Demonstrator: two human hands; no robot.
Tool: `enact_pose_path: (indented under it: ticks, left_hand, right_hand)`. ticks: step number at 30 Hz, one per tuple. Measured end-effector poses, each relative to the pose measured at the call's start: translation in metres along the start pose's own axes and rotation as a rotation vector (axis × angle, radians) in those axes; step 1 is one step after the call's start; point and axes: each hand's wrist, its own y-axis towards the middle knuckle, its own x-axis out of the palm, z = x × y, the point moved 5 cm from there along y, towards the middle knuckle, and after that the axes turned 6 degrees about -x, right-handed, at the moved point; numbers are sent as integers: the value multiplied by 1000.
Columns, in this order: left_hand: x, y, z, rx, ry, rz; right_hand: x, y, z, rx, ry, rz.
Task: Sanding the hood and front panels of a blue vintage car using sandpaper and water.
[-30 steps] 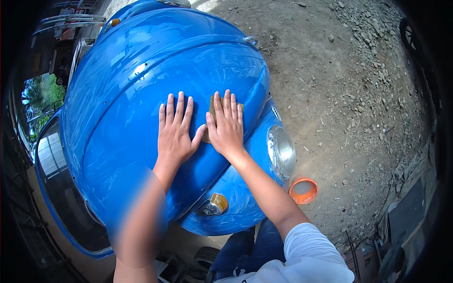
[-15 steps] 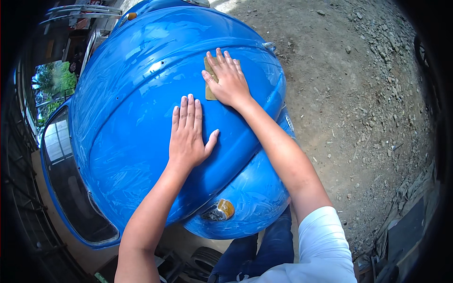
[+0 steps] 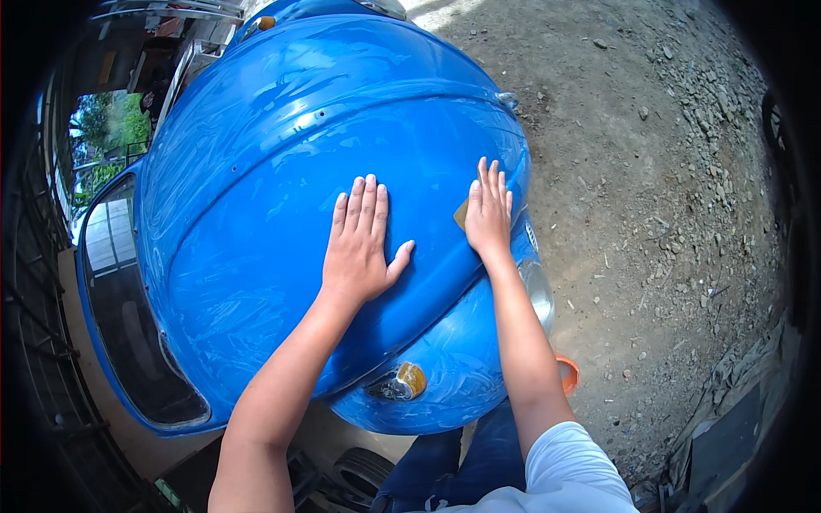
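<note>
Under me is the blue hood [image 3: 256, 218] of a rounded car, its paint streaked with a whitish film. My left hand [image 3: 357, 252] lies flat on the middle of the hood, fingers straight and thumb out, holding nothing. Near the hood's front right edge, my right hand [image 3: 488, 218] presses a tan sheet of sandpaper [image 3: 461, 215] against the paint. Only the sheet's left corner shows; the palm and fingers cover the rest. The blue fender [image 3: 453, 350] lies below my right forearm and carries an amber turn signal lamp [image 3: 412, 380].
The windshield [image 3: 128, 316] is at the left. A headlight [image 3: 536, 295] and an orange bucket [image 3: 569, 374] show beside my right forearm. A black tyre [image 3: 363, 470] lies near my legs. Dirt ground with loose stones [image 3: 676, 222] spreads to the right.
My right hand has slid with the sandpaper down and to the right, toward the hood's front edge. The left hand stays flat on the hood. The bucket and headlight have come into view.
</note>
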Motion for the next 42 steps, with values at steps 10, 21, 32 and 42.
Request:
enact_pose_path:
  ticks: [10,21,32,42]
  left_hand:
    - [-2,-3,-8,31,15,106]
    - [9,-3,-8,70,99,243]
    - [34,-90,18,34,-279,376]
    - [101,-341,97,267,-557,197]
  right_hand:
    - [21,-100,-58,-172,-39,-6]
    - [7,-225,-44,-156,-247,-66]
    - [-5,-308,-40,-287,-478,-53]
    - [35,-425,-13,-143,-272,127]
